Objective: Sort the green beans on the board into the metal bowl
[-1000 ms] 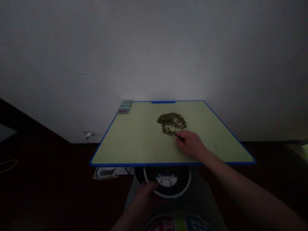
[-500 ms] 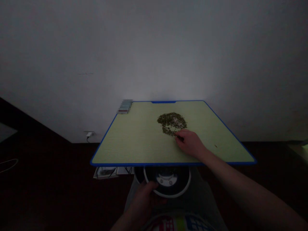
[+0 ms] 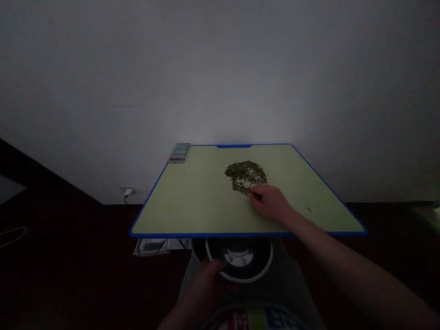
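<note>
Dark bits (image 3: 240, 171) lie scattered in a loose, uneven patch on the tabletop (image 3: 192, 197), around its middle, with a paler gap towards the near side of the patch. At the patch's near edge the right hand (image 3: 271, 201) has its thumb and fingertips drawn together in a pinch, low over the tabletop; I cannot tell whether anything sits between them. Just below the tabletop's near edge, the left hand (image 3: 208, 276) grasps a white-rimmed pot (image 3: 248, 279), thumb over the rim. One small sliver (image 3: 309, 209) lies apart, towards the tabletop's right side. A stack (image 3: 179, 153), pixelated past reading, is at its far left corner. Beyond the tabletop's far edge rises the wall (image 3: 220, 68), and a white plug (image 3: 128, 193) is on that wall, left of the tabletop
</note>
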Tool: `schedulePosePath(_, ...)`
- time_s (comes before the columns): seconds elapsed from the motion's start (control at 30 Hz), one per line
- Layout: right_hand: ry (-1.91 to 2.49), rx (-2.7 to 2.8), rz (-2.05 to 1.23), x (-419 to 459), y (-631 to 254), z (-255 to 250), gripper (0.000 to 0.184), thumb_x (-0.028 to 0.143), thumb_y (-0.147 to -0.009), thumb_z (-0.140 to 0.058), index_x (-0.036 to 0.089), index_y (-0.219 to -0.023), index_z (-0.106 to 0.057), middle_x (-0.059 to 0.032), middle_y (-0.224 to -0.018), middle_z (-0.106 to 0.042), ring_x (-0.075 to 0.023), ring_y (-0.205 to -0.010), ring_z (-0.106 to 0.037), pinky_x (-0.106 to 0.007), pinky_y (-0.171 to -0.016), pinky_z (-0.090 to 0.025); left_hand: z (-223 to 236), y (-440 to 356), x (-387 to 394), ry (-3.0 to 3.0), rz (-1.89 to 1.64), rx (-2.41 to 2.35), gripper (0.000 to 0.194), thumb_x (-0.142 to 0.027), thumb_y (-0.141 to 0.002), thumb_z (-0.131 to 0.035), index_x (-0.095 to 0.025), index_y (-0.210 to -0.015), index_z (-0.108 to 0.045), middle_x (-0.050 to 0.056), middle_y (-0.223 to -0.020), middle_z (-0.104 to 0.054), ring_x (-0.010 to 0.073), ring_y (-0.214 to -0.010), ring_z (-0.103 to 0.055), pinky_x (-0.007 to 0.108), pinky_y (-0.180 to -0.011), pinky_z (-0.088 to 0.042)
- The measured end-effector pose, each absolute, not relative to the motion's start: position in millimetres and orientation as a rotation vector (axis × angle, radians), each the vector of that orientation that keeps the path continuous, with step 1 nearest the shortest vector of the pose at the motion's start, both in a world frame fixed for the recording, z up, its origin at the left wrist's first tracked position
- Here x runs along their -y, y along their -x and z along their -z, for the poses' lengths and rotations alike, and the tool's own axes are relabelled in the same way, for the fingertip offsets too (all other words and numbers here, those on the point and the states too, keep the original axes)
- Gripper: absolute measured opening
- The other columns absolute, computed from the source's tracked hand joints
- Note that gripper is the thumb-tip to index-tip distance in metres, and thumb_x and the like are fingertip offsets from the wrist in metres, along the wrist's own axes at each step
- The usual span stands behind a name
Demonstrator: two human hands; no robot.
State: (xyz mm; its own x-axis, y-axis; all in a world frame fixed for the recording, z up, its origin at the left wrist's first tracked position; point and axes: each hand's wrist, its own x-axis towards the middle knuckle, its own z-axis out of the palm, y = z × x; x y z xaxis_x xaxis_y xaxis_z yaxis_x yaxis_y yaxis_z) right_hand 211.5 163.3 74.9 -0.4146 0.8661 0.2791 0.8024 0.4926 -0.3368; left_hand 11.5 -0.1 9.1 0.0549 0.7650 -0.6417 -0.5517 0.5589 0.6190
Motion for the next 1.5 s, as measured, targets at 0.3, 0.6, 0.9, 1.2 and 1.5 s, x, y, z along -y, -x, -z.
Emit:
schedulePosePath(0.3, 1.343, 2.315, -0.241, -167, -213, -74, 0.023, 0.016, -0.086, -0.052, 0.017, -0.094, -0.074, -0.0088, -0.089, -0.072, -0.0203, -0.083, -0.065, -0.03, -0.076, -0.047, -6, -10, 0, -0.223, -0.999, -1.123, 0.021, -0.015, -0.073, -0.065, -0.012, -0.093, -0.067, 0.013, -0.085, -0.079, 0.0257, -0.073, -0.074, 0.031, -0.051, -0.057)
schedulePosePath(0.6, 1.27, 2.324, -0.343, -176, -215, -72, 0.021, 0.015, -0.086, -0.055, 0.017, -0.094, -0.074, -0.0085, -0.091, -0.073, -0.0199, -0.084, -0.064, -0.031, -0.077, -0.047, -9, -13, 0, -0.208, -1.025, -1.153, 0.024, -0.013, -0.073, -0.063, -0.012, -0.096, -0.066, 0.012, -0.086, -0.079, 0.0247, -0.066, -0.072, 0.033, -0.05, -0.057)
schedulePosePath(0.9, 1.082, 2.38, -0.499, -171, -209, -72, 0.021, 0.012, -0.086, -0.055, 0.016, -0.095, -0.074, -0.0071, -0.086, -0.07, -0.0183, -0.084, -0.062, -0.031, -0.077, -0.047, -9, -11, 1, -0.257, -1.015, -1.163, 0.021, -0.013, -0.076, -0.062, -0.014, -0.096, -0.065, 0.01, -0.086, -0.079, 0.0231, -0.065, -0.071, 0.032, -0.05, -0.057)
schedulePosePath(1.2, 0.844, 2.441, -0.725, -147, -211, -78, 0.019, 0.018, -0.091, -0.054, 0.017, -0.094, -0.073, -0.0057, -0.084, -0.068, -0.0158, -0.08, -0.061, -0.029, -0.075, -0.048, -7, -11, 1, -0.275, -1.012, -1.131, 0.013, -0.016, -0.074, -0.064, -0.016, -0.087, -0.068, 0.01, -0.084, -0.079, 0.0235, -0.065, -0.071, 0.033, -0.052, -0.056)
schedulePosePath(1.5, 0.795, 2.449, -0.839, -114, -220, -84, 0.021, 0.021, -0.094, -0.052, 0.018, -0.094, -0.072, -0.005, -0.084, -0.065, -0.0152, -0.081, -0.061, -0.027, -0.074, -0.048, -6, -14, -1, -0.251, -1.007, -1.128, 0.016, -0.015, -0.073, -0.065, -0.015, -0.089, -0.066, 0.011, -0.086, -0.079, 0.0249, -0.071, -0.072, 0.032, -0.051, -0.056)
